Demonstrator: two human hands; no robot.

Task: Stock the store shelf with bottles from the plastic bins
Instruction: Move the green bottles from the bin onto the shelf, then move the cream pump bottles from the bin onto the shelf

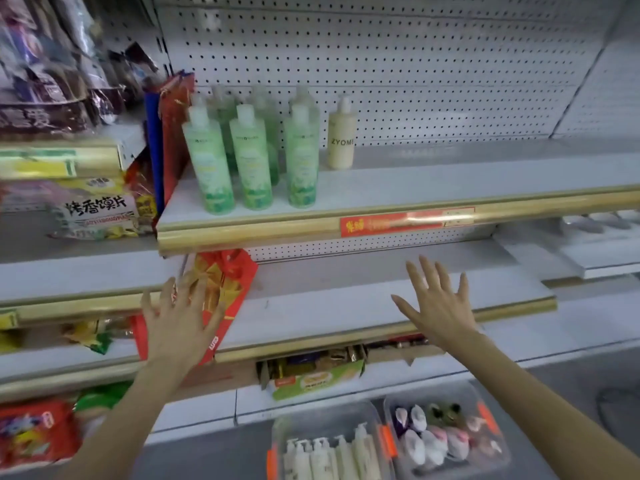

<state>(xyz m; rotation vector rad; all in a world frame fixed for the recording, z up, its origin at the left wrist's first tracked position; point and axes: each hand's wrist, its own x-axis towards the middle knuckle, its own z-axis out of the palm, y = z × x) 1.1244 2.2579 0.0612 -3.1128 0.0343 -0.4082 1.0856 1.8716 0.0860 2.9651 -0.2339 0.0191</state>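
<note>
**Inspector:** What was recorded of the hands?

**Assessor:** Both were found empty. The left hand (180, 320) was noted at eight o'clock, fingers spread, in front of a red bag (228, 285) propped on the lower shelf (329, 306). Whether the bag was touched could not be told. The right hand (440, 306) was noted at four o'clock, fingers straight and splayed, over the front edge of the same shelf. Nothing was grasped by either.

**Inspector:** And the stock?

**Assessor:** Green bottles (249, 157) were found upright in rows on the upper shelf (433, 188) at eleven o'clock. One cream bottle (342, 136) stood just beside them at twelve. Cream pump bottles (322, 459) were seen packed in the left bin (311, 419) at six o'clock. Mixed pink and purple bottles (436, 438) lay in the right bin (450, 393) at five o'clock. The two bins were set side by side on the floor.

**Inspector:** Which step was judged to be in hand?

**Assessor:** A pause between placements. Stocking was judged begun but far from done, both bins being well filled. The next move was judged to call for a reach down to six o'clock. A cream pump bottle would need to be taken by its body rather than its pump and lifted clear of its neighbours. It would then be set upright beside its match at twelve o'clock, where room was judged sufficient.
</note>
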